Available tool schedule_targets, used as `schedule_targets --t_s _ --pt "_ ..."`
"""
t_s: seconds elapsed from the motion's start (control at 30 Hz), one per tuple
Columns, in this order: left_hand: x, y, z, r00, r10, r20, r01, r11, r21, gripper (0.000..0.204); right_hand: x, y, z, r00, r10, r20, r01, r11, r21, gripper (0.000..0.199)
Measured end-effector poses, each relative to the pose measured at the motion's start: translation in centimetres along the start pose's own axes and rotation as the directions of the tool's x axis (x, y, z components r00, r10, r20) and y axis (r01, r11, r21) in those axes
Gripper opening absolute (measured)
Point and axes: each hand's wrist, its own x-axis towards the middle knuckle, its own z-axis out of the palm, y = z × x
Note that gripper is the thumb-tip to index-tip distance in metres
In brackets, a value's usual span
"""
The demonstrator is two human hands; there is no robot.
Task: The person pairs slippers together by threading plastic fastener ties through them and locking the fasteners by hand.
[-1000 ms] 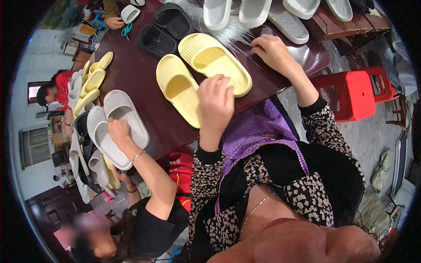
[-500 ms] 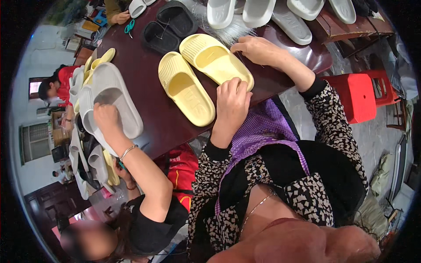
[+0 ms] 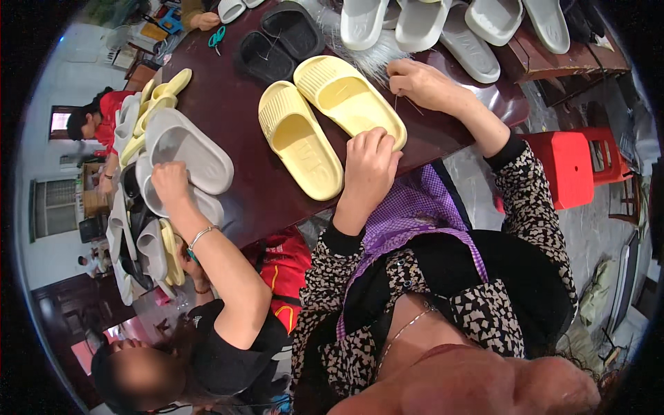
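Note:
A pair of yellow slide slippers lies side by side on the dark table. My left hand (image 3: 370,160) closes its fingers over the near end of the right-hand yellow slipper (image 3: 380,119). The left-hand yellow slipper (image 3: 321,173) rests beside it, untouched. Just right of the held slipper, my right hand (image 3: 423,84) is pinched, with a thin strand hanging from its fingertips. A bundle of fine whitish strands (image 3: 370,59) spreads over the table beyond that hand. Behind the yellow pair sit two black slippers (image 3: 294,31) with thin strands sticking out of them.
At my left, a co-worker's hand (image 3: 170,181) is at grey slippers (image 3: 194,155), beside a heap of more slippers. Several pale grey slippers (image 3: 422,24) stand at the back right. Teal scissors (image 3: 216,40) lie far left, near another person's hand. Red stools (image 3: 559,169) stand right of the table.
My right hand has drawn slightly away from the yellow slipper, with a strand now showing below its fingers. My left hand keeps its hold. The co-worker's grey slippers have shifted.

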Motion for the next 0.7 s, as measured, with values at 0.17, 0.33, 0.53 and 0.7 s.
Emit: schedule_targets --t_s 0.17,0.33,0.53,0.7 --pt "-0.4 -0.5 -0.3 1.0 0.017 -0.013 -0.017 1.0 0.009 0.028 -1.2 -0.6 -0.5 0.99 -0.039 -0.136 0.056 0.991 0.119 0.009" --pt "-0.5 -0.5 -0.7 1.0 0.012 -0.01 -0.012 1.0 0.007 0.025 -3.1 -1.3 -0.8 0.965 0.233 -0.119 -0.175 0.913 0.369 0.006" --pt "-0.6 0.0 -1.0 0.999 0.03 -0.025 -0.03 0.999 -0.014 0.023 -5.8 -4.4 -2.9 0.846 0.522 -0.105 -0.291 0.619 0.73 0.003" --pt "-1.2 -0.6 -1.2 1.0 0.01 -0.008 -0.01 1.0 -0.004 0.023 -8.8 -6.4 -3.5 0.846 0.528 -0.075 -0.272 0.549 0.79 0.003"
